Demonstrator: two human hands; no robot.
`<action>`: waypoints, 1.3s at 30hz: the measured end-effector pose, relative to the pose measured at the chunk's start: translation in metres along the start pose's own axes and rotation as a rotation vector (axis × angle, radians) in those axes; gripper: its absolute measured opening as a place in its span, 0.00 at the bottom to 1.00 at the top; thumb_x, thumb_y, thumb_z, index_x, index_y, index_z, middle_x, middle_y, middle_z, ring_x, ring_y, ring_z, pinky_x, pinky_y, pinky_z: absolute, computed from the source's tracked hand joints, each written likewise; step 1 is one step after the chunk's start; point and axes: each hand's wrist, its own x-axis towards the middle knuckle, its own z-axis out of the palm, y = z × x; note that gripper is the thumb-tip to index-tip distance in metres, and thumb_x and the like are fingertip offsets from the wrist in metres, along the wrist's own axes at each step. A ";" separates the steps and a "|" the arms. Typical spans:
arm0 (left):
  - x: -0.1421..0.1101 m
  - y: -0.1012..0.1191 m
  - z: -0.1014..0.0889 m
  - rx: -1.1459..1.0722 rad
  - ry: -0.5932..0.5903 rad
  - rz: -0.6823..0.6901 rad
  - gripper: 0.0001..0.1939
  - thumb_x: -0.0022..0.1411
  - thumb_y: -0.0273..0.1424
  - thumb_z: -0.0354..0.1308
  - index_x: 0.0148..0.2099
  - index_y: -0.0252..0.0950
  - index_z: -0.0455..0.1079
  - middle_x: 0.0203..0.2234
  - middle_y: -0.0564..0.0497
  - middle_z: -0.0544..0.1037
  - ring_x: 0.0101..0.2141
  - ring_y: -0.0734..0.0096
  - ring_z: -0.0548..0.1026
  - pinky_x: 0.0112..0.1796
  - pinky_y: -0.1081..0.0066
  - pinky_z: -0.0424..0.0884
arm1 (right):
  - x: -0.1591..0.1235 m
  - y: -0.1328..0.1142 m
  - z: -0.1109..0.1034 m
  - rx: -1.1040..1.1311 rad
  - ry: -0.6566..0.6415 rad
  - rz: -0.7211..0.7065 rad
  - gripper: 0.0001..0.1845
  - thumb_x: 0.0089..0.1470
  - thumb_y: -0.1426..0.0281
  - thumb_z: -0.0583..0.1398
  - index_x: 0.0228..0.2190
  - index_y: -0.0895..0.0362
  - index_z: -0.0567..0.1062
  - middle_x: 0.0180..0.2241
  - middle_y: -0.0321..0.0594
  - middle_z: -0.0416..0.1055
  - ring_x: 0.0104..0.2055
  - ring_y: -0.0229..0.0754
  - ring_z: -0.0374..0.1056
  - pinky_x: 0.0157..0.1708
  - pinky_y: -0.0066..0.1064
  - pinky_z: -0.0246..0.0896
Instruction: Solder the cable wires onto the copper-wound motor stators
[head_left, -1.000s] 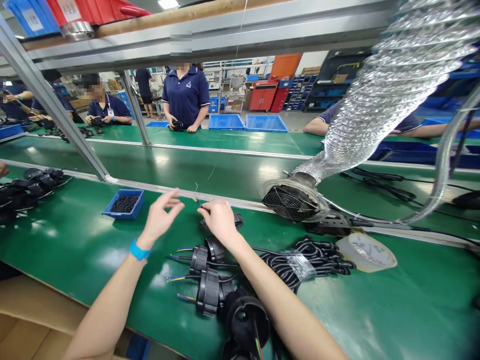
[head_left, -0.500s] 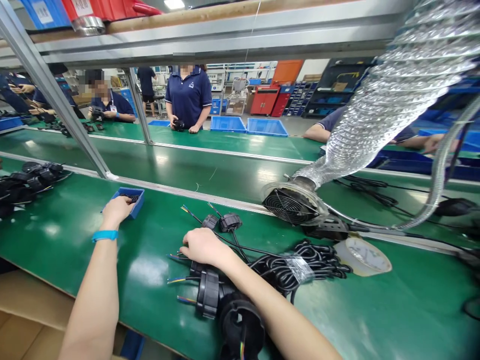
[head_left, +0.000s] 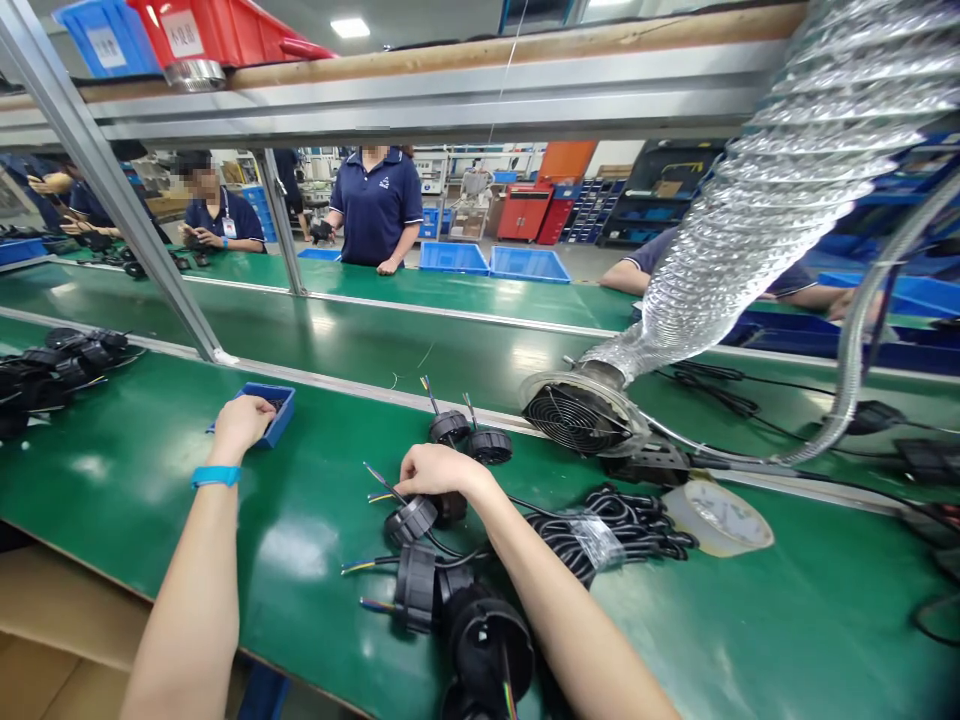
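My left hand [head_left: 244, 425] reaches into a small blue bin [head_left: 283, 418], its fingers curled down among small dark parts [head_left: 279, 403]. What the fingertips pinch is hidden. My right hand [head_left: 439, 468], palm down, has its fingers bent round a dark round cap [head_left: 451, 508], mostly covered by the hand. Just in front lies a black ribbed cap [head_left: 410, 521] with stripped coloured wires. Two more wired caps [head_left: 490, 446] sit behind the hand. Nearer me are a larger black ribbed cap [head_left: 415, 590] and an open black round housing [head_left: 491, 640] with coloured wires inside.
A taped bundle of black cable [head_left: 600, 535] lies right of my forearm, beside a tape roll [head_left: 720, 517]. Behind stands a fan [head_left: 577, 412] on a foil duct [head_left: 720, 220]. More black parts [head_left: 64, 360] lie left. Co-workers [head_left: 379, 205] sit and stand across the bench.
My right hand has moved slightly right and away from me; a wired cap now shows in front of it. The two caps behind have shifted right. My left hand stays at the bin.
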 end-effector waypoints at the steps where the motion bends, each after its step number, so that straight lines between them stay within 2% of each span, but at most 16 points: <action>1: 0.000 -0.001 0.000 -0.016 0.023 0.001 0.12 0.56 0.34 0.58 0.38 0.39 0.81 0.37 0.43 0.82 0.39 0.52 0.78 0.39 0.65 0.70 | 0.000 0.001 0.000 0.001 0.000 0.005 0.07 0.47 0.63 0.68 0.24 0.53 0.82 0.25 0.36 0.78 0.26 0.39 0.71 0.23 0.26 0.53; 3: -0.001 -0.001 0.001 -0.041 0.069 -0.018 0.13 0.58 0.34 0.57 0.40 0.38 0.81 0.39 0.43 0.82 0.40 0.52 0.78 0.40 0.64 0.70 | -0.001 0.002 -0.001 -0.010 0.025 0.021 0.07 0.47 0.65 0.69 0.22 0.53 0.81 0.24 0.35 0.78 0.27 0.39 0.71 0.24 0.25 0.54; 5: -0.001 0.000 0.002 -0.056 0.114 -0.039 0.14 0.59 0.33 0.55 0.43 0.39 0.80 0.41 0.43 0.82 0.41 0.51 0.78 0.41 0.63 0.70 | -0.001 0.003 -0.003 -0.018 0.102 0.062 0.11 0.54 0.65 0.65 0.23 0.55 0.81 0.25 0.38 0.78 0.28 0.39 0.73 0.27 0.25 0.56; 8: -0.001 0.002 0.003 -0.090 0.179 -0.048 0.16 0.61 0.33 0.54 0.45 0.37 0.80 0.42 0.42 0.82 0.42 0.52 0.78 0.42 0.63 0.70 | 0.004 0.005 -0.004 -0.041 0.302 0.193 0.16 0.65 0.69 0.53 0.34 0.60 0.79 0.33 0.47 0.79 0.36 0.43 0.75 0.34 0.27 0.60; 11: 0.000 0.004 0.005 -0.138 0.252 -0.037 0.15 0.61 0.33 0.54 0.44 0.35 0.79 0.39 0.42 0.82 0.41 0.53 0.78 0.43 0.64 0.70 | 0.009 0.005 0.000 -0.060 0.463 0.282 0.15 0.65 0.74 0.50 0.42 0.63 0.76 0.37 0.54 0.78 0.41 0.47 0.75 0.38 0.30 0.60; 14: 0.001 0.004 0.007 -0.207 0.280 -0.017 0.13 0.60 0.35 0.56 0.40 0.35 0.79 0.35 0.43 0.83 0.38 0.57 0.79 0.40 0.67 0.70 | 0.009 0.004 0.009 -0.039 0.519 0.241 0.13 0.64 0.72 0.53 0.39 0.57 0.78 0.36 0.46 0.79 0.39 0.44 0.75 0.38 0.28 0.60; 17: 0.002 0.005 0.009 -0.202 0.264 -0.020 0.13 0.60 0.37 0.56 0.37 0.36 0.78 0.33 0.43 0.82 0.36 0.57 0.79 0.36 0.68 0.69 | 0.003 0.004 0.018 0.111 0.556 0.144 0.13 0.63 0.70 0.54 0.36 0.54 0.79 0.33 0.37 0.79 0.35 0.41 0.75 0.33 0.26 0.60; 20: 0.002 0.006 0.009 -0.164 0.249 -0.017 0.14 0.62 0.38 0.54 0.36 0.36 0.78 0.31 0.42 0.82 0.35 0.57 0.79 0.36 0.67 0.68 | -0.003 0.007 0.025 0.301 0.622 0.110 0.14 0.63 0.67 0.55 0.33 0.53 0.80 0.29 0.35 0.78 0.31 0.41 0.74 0.31 0.26 0.60; 24: 0.001 0.007 0.006 -0.146 0.273 -0.038 0.14 0.62 0.38 0.54 0.37 0.36 0.78 0.34 0.41 0.82 0.38 0.55 0.79 0.39 0.66 0.69 | -0.004 0.009 0.030 0.369 0.698 0.107 0.15 0.63 0.64 0.55 0.34 0.54 0.81 0.26 0.36 0.78 0.29 0.42 0.73 0.32 0.28 0.62; 27: -0.003 0.013 0.000 -0.326 0.346 -0.063 0.13 0.61 0.37 0.54 0.37 0.35 0.77 0.32 0.42 0.82 0.37 0.58 0.79 0.40 0.67 0.70 | -0.001 0.009 0.032 0.391 0.761 0.015 0.12 0.61 0.68 0.56 0.37 0.53 0.81 0.35 0.38 0.80 0.37 0.43 0.76 0.39 0.30 0.65; 30: -0.015 0.037 -0.004 -0.770 0.393 -0.003 0.13 0.58 0.36 0.57 0.39 0.31 0.75 0.29 0.45 0.81 0.32 0.63 0.79 0.38 0.68 0.73 | 0.002 0.008 0.034 0.428 0.792 -0.034 0.11 0.58 0.71 0.58 0.37 0.53 0.82 0.40 0.38 0.80 0.42 0.44 0.76 0.43 0.31 0.65; 32: -0.031 0.066 -0.001 -1.041 0.314 0.087 0.14 0.55 0.36 0.62 0.39 0.30 0.75 0.28 0.45 0.80 0.29 0.65 0.79 0.36 0.68 0.75 | 0.003 0.009 0.034 0.464 0.789 -0.022 0.10 0.57 0.71 0.59 0.35 0.53 0.82 0.35 0.36 0.81 0.37 0.43 0.76 0.40 0.31 0.65; 34: -0.051 0.097 0.007 -1.193 0.117 0.174 0.15 0.52 0.37 0.66 0.38 0.30 0.76 0.28 0.46 0.81 0.28 0.66 0.79 0.34 0.68 0.75 | 0.004 0.010 0.034 0.502 0.795 -0.019 0.10 0.56 0.70 0.59 0.33 0.53 0.81 0.30 0.35 0.80 0.32 0.42 0.75 0.36 0.30 0.65; 37: -0.078 0.133 0.022 -1.253 -0.185 0.223 0.15 0.51 0.36 0.68 0.37 0.30 0.77 0.28 0.45 0.81 0.27 0.67 0.78 0.33 0.69 0.75 | 0.006 0.012 0.034 0.578 0.792 -0.040 0.11 0.58 0.67 0.58 0.31 0.53 0.80 0.27 0.34 0.78 0.29 0.40 0.72 0.32 0.28 0.64; 39: -0.088 0.144 0.030 -1.264 -0.279 0.221 0.15 0.51 0.36 0.69 0.37 0.30 0.77 0.27 0.46 0.81 0.27 0.67 0.78 0.33 0.70 0.75 | 0.007 0.014 0.034 0.623 0.781 -0.041 0.11 0.58 0.66 0.57 0.30 0.54 0.80 0.26 0.34 0.78 0.28 0.40 0.72 0.30 0.27 0.63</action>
